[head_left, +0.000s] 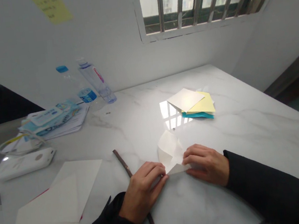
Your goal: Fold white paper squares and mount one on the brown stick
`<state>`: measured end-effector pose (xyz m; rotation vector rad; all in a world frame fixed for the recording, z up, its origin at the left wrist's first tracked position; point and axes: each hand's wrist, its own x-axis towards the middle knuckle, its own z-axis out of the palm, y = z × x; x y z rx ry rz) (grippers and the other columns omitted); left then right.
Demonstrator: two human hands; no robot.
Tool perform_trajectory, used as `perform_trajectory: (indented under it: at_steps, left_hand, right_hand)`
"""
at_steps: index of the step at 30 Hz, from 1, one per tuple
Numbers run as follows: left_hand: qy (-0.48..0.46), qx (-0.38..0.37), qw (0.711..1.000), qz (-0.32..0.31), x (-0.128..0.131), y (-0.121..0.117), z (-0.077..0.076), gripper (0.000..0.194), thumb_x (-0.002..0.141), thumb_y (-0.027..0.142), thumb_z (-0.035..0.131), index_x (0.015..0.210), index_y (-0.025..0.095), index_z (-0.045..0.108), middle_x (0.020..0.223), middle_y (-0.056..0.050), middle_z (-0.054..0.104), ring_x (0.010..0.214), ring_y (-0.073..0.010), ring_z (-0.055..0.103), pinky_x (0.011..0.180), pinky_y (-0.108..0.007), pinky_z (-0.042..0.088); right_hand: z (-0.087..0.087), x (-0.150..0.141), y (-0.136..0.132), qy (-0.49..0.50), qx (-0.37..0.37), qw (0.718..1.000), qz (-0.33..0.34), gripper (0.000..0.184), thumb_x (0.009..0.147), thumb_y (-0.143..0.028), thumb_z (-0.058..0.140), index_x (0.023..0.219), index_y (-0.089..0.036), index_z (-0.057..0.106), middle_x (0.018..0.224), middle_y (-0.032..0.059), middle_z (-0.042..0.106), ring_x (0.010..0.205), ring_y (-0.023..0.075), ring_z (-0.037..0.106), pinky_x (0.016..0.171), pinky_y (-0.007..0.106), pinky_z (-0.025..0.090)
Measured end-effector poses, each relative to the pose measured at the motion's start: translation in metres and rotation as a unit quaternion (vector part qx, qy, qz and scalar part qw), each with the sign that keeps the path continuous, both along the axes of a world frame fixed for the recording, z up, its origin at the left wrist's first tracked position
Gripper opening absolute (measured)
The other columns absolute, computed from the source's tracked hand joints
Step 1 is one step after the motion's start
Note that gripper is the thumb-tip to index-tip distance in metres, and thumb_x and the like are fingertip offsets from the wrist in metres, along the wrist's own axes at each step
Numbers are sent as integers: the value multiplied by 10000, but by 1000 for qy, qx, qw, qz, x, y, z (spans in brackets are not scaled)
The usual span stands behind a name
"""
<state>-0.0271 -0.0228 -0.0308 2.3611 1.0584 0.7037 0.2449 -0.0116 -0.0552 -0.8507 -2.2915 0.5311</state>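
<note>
My left hand (pixel 146 191) and my right hand (pixel 207 165) meet at the lower corners of a folded sheet of white paper (pixel 169 151), pressing it against the marble table (pixel 240 133) from both sides. The top of the paper curls upward, and its folds are partly hidden by my fingers. A thin brown stick (pixel 121 160) runs beneath my left hand and reappears below it. My right hand does not touch the stick.
A stack of white, yellow and teal paper (pixel 191 104) lies beyond my hands. To the left are large white sheets (pixel 52 209), a white power bank (pixel 24 164), a wipes packet (pixel 51 117) on papers, and a plastic bottle (pixel 96 82) beside another bottle (pixel 76 86). The table ends at a wall.
</note>
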Motion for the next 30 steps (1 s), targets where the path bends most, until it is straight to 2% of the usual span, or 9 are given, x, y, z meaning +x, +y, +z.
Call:
perform_trajectory:
  at_steps: [2,6,14,21,27,30]
  left_hand:
    - [-2,-2,1000,0,-2,0,-2,79,957,161,623,989,224,657,1027,-34,695,972,-175,667,856,-296,547]
    - [2,7,1000,6,-5,1,-3,120,909,152,682,1008,218,671,1073,-42,684,996,-182,674,883,-307,557]
    - [-6,45,999,20,-2,-2,-8,170,902,148,677,1052,230,676,1064,-33,691,977,-182,680,876,-309,561]
    - [10,40,998,40,1,-3,-9,197,853,152,735,1013,228,649,993,-18,666,919,-188,670,821,-313,552]
    - [-7,57,996,75,5,-4,-8,157,904,131,634,1025,232,633,1021,-20,690,948,-183,686,845,-308,552]
    - [-15,67,993,99,5,-2,-9,150,901,120,615,1011,221,613,977,-14,696,902,-178,691,808,-299,558]
  right_hand:
    - [1,-1,0,8,1,1000,2,38,924,-188,639,959,-203,641,997,77,710,950,220,654,857,380,565]
    - [3,-1,0,20,-1,1000,-5,73,922,-151,607,880,-205,630,964,72,705,935,209,647,847,363,563]
    - [3,0,2,50,-8,999,-14,90,894,-120,632,895,-210,625,919,49,720,892,191,667,834,338,567]
    - [1,5,3,58,-10,998,-33,90,904,-124,630,911,-213,645,920,47,726,906,183,682,833,318,567]
    - [1,4,1,70,-23,995,-63,78,901,-133,650,899,-209,666,922,45,715,861,158,688,782,276,561]
    - [2,5,1,74,-30,995,-54,78,911,-134,647,908,-206,676,927,48,711,858,150,691,780,265,558]
